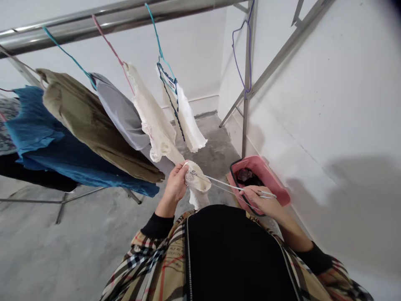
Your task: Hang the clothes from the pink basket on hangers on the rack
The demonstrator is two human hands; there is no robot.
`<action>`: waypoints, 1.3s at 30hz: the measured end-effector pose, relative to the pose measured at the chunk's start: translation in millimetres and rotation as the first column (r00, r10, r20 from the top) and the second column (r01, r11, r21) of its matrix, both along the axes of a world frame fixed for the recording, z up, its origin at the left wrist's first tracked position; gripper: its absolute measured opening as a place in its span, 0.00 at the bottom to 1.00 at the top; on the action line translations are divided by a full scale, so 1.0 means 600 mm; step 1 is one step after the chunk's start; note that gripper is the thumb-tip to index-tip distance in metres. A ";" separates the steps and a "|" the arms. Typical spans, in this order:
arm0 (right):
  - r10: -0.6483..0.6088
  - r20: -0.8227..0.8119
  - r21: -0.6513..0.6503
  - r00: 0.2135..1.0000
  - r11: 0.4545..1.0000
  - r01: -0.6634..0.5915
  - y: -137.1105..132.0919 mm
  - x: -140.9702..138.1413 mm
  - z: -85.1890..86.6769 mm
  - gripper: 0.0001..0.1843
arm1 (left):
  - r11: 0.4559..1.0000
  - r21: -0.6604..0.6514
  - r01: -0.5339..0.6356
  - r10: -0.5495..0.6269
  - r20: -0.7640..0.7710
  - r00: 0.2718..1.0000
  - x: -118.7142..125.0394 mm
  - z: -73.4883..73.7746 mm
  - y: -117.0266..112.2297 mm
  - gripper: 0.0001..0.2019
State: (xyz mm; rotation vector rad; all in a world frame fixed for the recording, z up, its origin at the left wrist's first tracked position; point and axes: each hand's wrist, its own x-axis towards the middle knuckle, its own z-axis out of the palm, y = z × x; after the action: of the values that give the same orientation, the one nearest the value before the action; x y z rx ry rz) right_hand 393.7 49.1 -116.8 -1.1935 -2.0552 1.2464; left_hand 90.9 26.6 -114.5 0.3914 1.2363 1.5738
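My left hand is closed on a small cream lace garment held in front of my chest. My right hand grips a thin white wire hanger, whose far end reaches into the garment near my left fingers. Both hands hover above the concrete floor, just left of a pink laundry basket with dark clothes inside.
A steel drying rack rail crosses overhead with hung clothes: a blue piece, an olive one, a grey one, two cream tops. An empty purple hanger hangs by the upright post. A white wall stands at right.
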 end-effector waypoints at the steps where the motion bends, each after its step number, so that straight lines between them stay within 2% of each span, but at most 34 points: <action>1: 0.009 0.006 -0.011 1.000 1.000 -0.009 0.000 -0.003 -0.001 0.29 | 1.000 0.009 -0.012 0.012 -0.047 0.999 0.000 -0.004 0.000 0.19; 4: 0.071 0.018 -0.055 0.997 0.996 -0.070 0.002 -0.010 -0.004 0.29 | 0.998 0.034 -0.044 0.049 -0.189 0.981 0.002 -0.017 -0.002 0.16; 9: 0.097 -0.037 -0.108 0.995 0.989 -0.100 0.002 -0.040 -0.021 0.27 | 0.999 0.021 -0.038 0.043 -0.262 0.964 0.022 -0.023 -0.006 0.15; 12: 0.103 -0.073 -0.116 0.992 0.987 -0.111 0.005 -0.078 -0.036 0.27 | 0.996 0.005 0.084 -0.076 -0.374 0.924 0.053 -0.023 -0.015 0.13; 14: 0.071 -0.125 -0.099 0.990 0.992 -0.084 0.009 -0.104 -0.047 0.26 | 0.964 0.006 0.265 -0.226 -0.501 0.835 0.074 -0.023 -0.025 0.11; 15: 0.035 -0.162 -0.098 0.986 0.994 -0.051 0.012 -0.114 -0.052 0.27 | 0.926 0.005 0.376 -0.305 -0.576 0.758 0.081 -0.024 -0.029 0.10; 17: -0.058 -0.235 -0.121 0.970 0.992 0.030 0.019 -0.124 -0.064 0.27 | 0.816 -0.022 0.577 -0.404 -0.736 0.543 0.085 -0.022 -0.037 0.10; 18: -0.100 -0.263 -0.144 0.960 0.988 0.064 0.022 -0.125 -0.069 0.27 | 0.767 -0.050 0.640 -0.403 -0.814 0.419 0.082 -0.019 -0.040 0.10; 19: -0.135 -0.285 -0.166 0.949 0.982 0.090 0.026 -0.123 -0.073 0.27 | 0.744 -0.074 0.664 -0.354 -0.887 0.298 0.076 -0.013 -0.043 0.11; 20: -0.156 -0.300 -0.184 0.941 0.978 0.103 0.029 -0.120 -0.077 0.26 | 0.751 -0.080 0.655 -0.261 -0.948 0.183 0.068 -0.005 -0.044 0.12; 21: -0.166 -0.313 -0.196 0.935 0.975 0.107 0.032 -0.115 -0.080 0.26 | 0.784 -0.063 0.618 -0.135 -0.988 0.071 0.059 0.005 -0.046 0.12; 23: -0.178 -0.334 -0.206 0.926 0.972 0.112 0.038 -0.106 -0.080 0.26 | 0.866 0.036 0.498 0.127 -0.980 -0.151 0.041 0.028 -0.046 0.12; 24: -0.179 -0.342 -0.204 0.922 0.973 0.113 0.040 -0.103 -0.078 0.26 | 0.892 0.083 0.444 0.215 -0.943 -0.255 0.033 0.039 -0.046 0.12; 25: -0.177 -0.351 -0.194 0.919 0.974 0.113 0.042 -0.100 -0.075 0.26 | 0.906 0.100 0.411 0.256 -0.903 -0.345 0.026 0.049 -0.045 0.12; 27: -0.154 -0.366 -0.150 0.918 0.983 0.105 0.046 -0.098 -0.065 0.25 | 0.914 0.041 0.404 0.246 -0.847 -0.471 0.015 0.064 -0.041 0.10; 29: -0.113 -0.363 -0.085 0.925 0.992 0.088 0.051 -0.098 -0.054 0.25 | 0.904 -0.075 0.421 0.183 -0.821 -0.540 0.009 0.070 -0.037 0.09; 31: -0.080 -0.358 -0.019 0.930 0.997 0.079 0.056 -0.097 -0.047 0.22 | 0.901 -0.141 0.411 0.135 -0.809 -0.572 0.006 0.071 -0.035 0.08; 34: -0.136 -0.379 0.088 0.915 0.979 0.182 0.058 -0.091 -0.054 0.16 | 0.929 -0.109 0.353 0.124 -0.807 -0.577 0.004 0.071 -0.037 0.07; 36: -0.278 -0.406 0.154 0.871 0.918 0.364 0.052 -0.082 -0.076 0.19 | 0.951 -0.039 0.307 0.150 -0.810 -0.568 0.002 0.075 -0.040 0.07; 38: -0.460 -0.449 0.160 0.766 0.802 0.575 0.042 -0.074 -0.109 0.17 | 0.964 0.025 0.267 0.175 -0.812 -0.557 0.000 0.081 -0.042 0.07; 39: -0.522 -0.456 0.137 0.720 0.759 0.637 0.036 -0.070 -0.128 0.15 | 0.967 0.046 0.250 0.182 -0.814 -0.552 -0.001 0.084 -0.043 0.07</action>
State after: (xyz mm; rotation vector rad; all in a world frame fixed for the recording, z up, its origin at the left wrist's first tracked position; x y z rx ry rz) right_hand 351.5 70.7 -193.4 -1.2011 -1.3334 0.7582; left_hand 90.1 0.5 -64.0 2.6887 2.2255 0.7313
